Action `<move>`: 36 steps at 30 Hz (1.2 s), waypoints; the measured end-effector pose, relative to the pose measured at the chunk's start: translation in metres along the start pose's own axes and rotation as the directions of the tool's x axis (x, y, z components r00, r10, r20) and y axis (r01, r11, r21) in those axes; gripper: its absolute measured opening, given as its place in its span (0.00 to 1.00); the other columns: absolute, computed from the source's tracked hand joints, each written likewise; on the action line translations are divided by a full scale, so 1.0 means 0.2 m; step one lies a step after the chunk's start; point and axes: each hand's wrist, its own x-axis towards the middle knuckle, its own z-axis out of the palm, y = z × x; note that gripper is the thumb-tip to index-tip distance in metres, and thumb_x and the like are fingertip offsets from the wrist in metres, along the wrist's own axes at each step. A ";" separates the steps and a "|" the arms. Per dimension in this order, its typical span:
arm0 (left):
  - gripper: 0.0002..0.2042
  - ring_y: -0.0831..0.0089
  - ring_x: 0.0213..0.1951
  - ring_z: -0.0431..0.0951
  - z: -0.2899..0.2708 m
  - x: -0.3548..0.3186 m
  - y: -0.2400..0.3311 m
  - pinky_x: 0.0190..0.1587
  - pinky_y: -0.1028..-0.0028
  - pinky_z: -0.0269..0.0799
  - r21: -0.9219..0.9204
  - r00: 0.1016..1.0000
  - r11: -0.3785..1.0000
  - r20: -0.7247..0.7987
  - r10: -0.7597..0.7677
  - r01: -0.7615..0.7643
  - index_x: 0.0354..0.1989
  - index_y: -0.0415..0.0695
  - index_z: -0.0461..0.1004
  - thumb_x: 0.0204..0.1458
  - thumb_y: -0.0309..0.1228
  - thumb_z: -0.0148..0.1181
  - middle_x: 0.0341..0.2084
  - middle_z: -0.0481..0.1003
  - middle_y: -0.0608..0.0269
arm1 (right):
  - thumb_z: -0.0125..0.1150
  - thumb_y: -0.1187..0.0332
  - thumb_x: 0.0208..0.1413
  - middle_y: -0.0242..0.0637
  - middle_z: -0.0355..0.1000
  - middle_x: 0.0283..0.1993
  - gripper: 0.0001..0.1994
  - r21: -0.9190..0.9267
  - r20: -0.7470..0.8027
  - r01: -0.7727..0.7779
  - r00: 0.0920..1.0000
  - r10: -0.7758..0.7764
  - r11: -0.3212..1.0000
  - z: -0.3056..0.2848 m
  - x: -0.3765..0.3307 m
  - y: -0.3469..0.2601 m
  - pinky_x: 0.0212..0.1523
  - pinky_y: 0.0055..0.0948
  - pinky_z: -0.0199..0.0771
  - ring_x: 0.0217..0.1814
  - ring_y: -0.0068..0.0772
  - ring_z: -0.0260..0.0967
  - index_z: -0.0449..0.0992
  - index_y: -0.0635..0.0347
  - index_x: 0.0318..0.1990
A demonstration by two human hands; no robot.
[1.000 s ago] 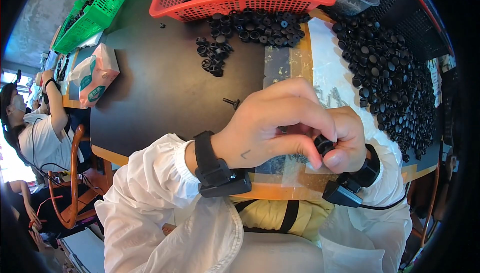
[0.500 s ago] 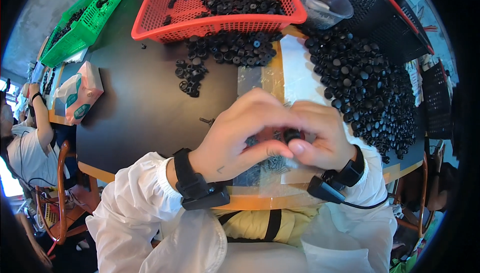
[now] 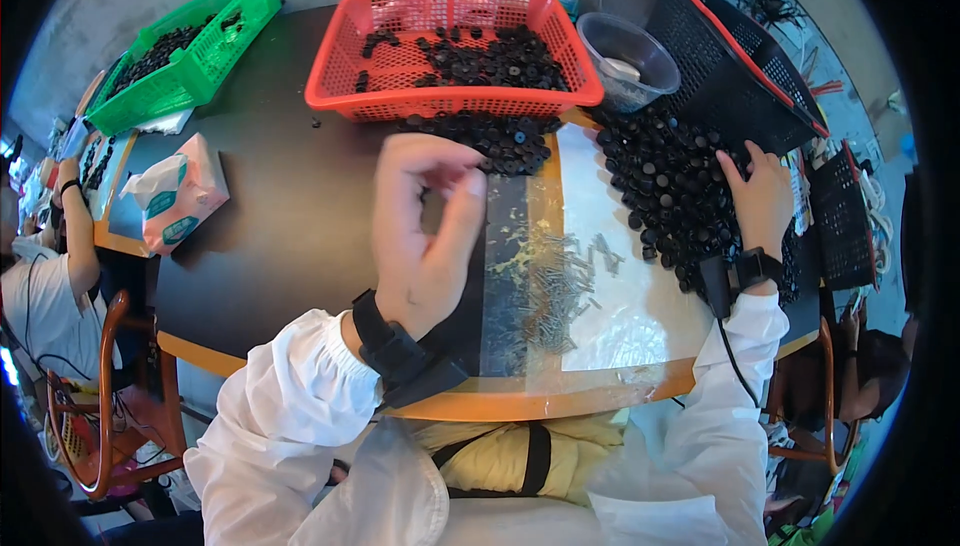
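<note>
Left hand [image 3: 425, 236] raised over the table [image 3: 270, 236] middle, palm side toward camera, fingers curled in toward the thumb near the red basket [image 3: 450, 51]; cannot tell if it pinches anything, fingertips hide it. Right hand [image 3: 762, 201] lies flat and released, fingers spread on the heap of black caps [image 3: 670, 186] at the table's right edge, beside the tipped black basket [image 3: 740, 56]. Small metal pins [image 3: 560, 291] are scattered on a clear plastic sheet [image 3: 610, 316] by the near edge, between the hands. More caps lie under the red basket's front rim. Green basket [image 3: 185, 51] at far left corner, tissue pack [image 3: 175, 196] near the left edge. Pin detail too small to make out.
</note>
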 end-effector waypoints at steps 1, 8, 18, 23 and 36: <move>0.07 0.80 0.35 0.64 0.00 0.01 0.00 0.42 0.78 0.62 -0.051 0.990 0.999 -0.140 -0.017 0.010 0.44 0.41 0.66 0.57 0.21 0.51 0.35 0.64 0.66 | 0.63 0.56 0.53 0.34 0.71 0.32 0.13 0.068 -0.003 0.031 1.000 -0.031 0.997 -0.07 0.01 -0.05 0.37 0.35 0.70 0.35 0.38 0.68 0.80 0.55 0.38; 0.07 0.76 0.37 0.65 -0.12 0.08 -0.10 0.44 0.75 0.59 -0.065 0.914 0.996 -0.404 0.037 -0.069 0.42 0.41 0.64 0.62 0.29 0.40 0.34 0.65 0.63 | 0.63 0.67 0.49 0.33 0.73 0.39 0.12 0.731 -0.136 0.504 0.769 -0.625 0.460 -0.23 -0.06 -0.81 0.46 0.34 0.71 0.46 0.38 0.69 0.78 0.52 0.43; 0.06 0.77 0.36 0.62 -0.06 0.07 -0.09 0.44 0.77 0.59 -0.124 0.976 0.987 -0.207 0.073 -0.101 0.37 0.41 0.64 0.62 0.28 0.40 0.33 0.64 0.63 | 0.68 0.65 0.42 0.30 0.68 0.34 0.09 0.657 -0.197 0.671 0.594 -0.780 0.345 -0.03 -0.02 -1.17 0.44 0.36 0.65 0.42 0.35 0.66 0.77 0.49 0.32; 0.05 0.80 0.32 0.64 -0.09 0.08 -0.05 0.38 0.80 0.61 -0.086 0.988 0.994 0.132 0.082 -0.071 0.35 0.38 0.68 0.60 0.25 0.46 0.33 0.67 0.64 | 0.62 0.69 0.48 0.37 0.68 0.34 0.07 0.782 -0.256 0.567 0.672 -0.695 0.260 -0.15 -0.02 -1.07 0.40 0.40 0.70 0.41 0.43 0.68 0.70 0.58 0.34; 0.08 0.64 0.35 0.73 -0.04 0.03 -0.11 0.37 0.68 0.71 0.520 0.778 0.779 0.625 -0.067 -0.350 0.31 0.47 0.78 0.43 0.31 0.68 0.30 0.73 0.66 | 0.65 0.77 0.51 0.33 0.75 0.43 0.12 0.959 0.283 -0.239 0.834 -0.474 0.152 -0.22 -0.21 -0.59 0.42 0.20 0.76 0.44 0.20 0.73 0.77 0.64 0.45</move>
